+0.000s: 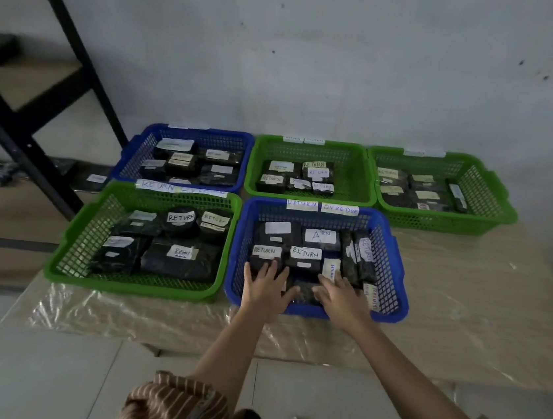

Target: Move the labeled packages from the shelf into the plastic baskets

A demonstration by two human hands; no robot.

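Both hands reach into the near blue basket (397, 285): the left hand (268, 286) and the right hand (339, 294) lie apart with fingers spread flat, pressing on a dark package (304, 290) at the basket's front. More labeled packages (304, 257) fill it behind. Four other baskets (142, 283) hold packages on the desk (464, 299). A few remain on the shelf (41, 79) at left.

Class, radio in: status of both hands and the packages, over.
Left hand and right hand open, pressing a package flat in the near blue basket. Five baskets loaded. Nothing blocking.
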